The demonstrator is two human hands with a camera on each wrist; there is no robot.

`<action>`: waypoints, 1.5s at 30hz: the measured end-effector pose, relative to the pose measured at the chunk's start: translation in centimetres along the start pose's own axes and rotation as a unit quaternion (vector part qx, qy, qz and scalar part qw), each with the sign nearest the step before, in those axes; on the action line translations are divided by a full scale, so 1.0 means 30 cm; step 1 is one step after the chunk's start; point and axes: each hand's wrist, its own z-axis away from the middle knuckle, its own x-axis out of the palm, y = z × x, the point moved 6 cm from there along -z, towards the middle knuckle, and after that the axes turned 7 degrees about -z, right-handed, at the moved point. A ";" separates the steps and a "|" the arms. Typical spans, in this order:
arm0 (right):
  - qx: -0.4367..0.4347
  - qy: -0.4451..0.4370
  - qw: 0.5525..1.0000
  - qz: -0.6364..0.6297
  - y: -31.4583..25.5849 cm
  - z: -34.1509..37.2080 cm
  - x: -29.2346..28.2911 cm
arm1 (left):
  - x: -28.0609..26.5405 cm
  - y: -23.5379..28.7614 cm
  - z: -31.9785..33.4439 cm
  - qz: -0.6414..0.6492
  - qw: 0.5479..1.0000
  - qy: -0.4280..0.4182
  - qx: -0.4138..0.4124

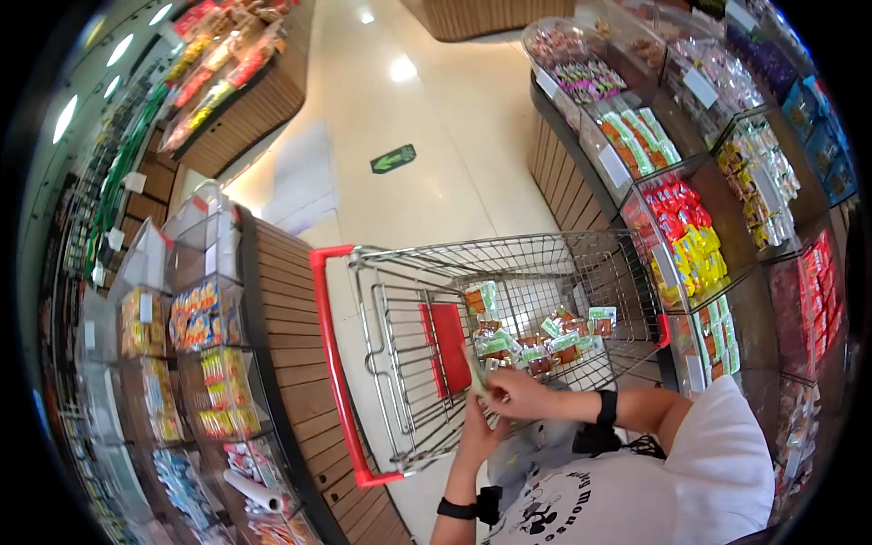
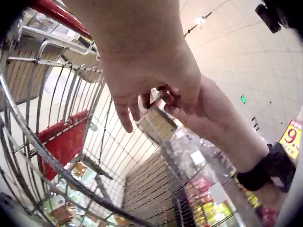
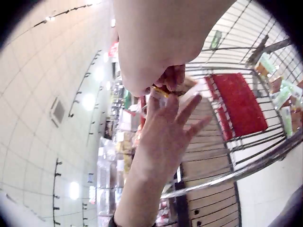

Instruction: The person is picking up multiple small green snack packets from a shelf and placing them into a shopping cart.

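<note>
Close together over the near side of the shopping cart (image 1: 509,238), both hands are at one small snack packet (image 1: 474,369), seen almost edge-on in the head view. My right hand (image 1: 520,396) pinches it from the right with curled fingers. Thumb and forefinger of my left hand (image 1: 478,438) grip it from below, while the other fingers spread away, as the right wrist view shows. In the left wrist view the left hand (image 2: 147,78) largely hides the packet. Several green-and-white snack packets (image 1: 565,341) with brown contents lie in the cart basket.
The cart has a red handle (image 1: 338,381) and a red seat panel (image 1: 443,350). Candy bins (image 1: 695,259) stand close along the right; snack bins (image 1: 222,391) line the left. A tiled aisle with a green floor arrow (image 1: 393,159) runs ahead.
</note>
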 end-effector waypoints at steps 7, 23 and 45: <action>-0.306 -0.104 0.927 0.192 -0.595 0.205 0.250 | -0.221 0.152 0.304 0.290 0.956 0.032 0.007; -0.582 -0.024 0.603 0.544 -1.319 0.913 0.532 | -0.427 0.416 0.783 0.254 0.959 0.069 0.104; -0.607 -0.202 0.764 0.081 -1.394 1.079 0.293 | -0.379 0.536 0.826 0.263 0.953 0.066 0.138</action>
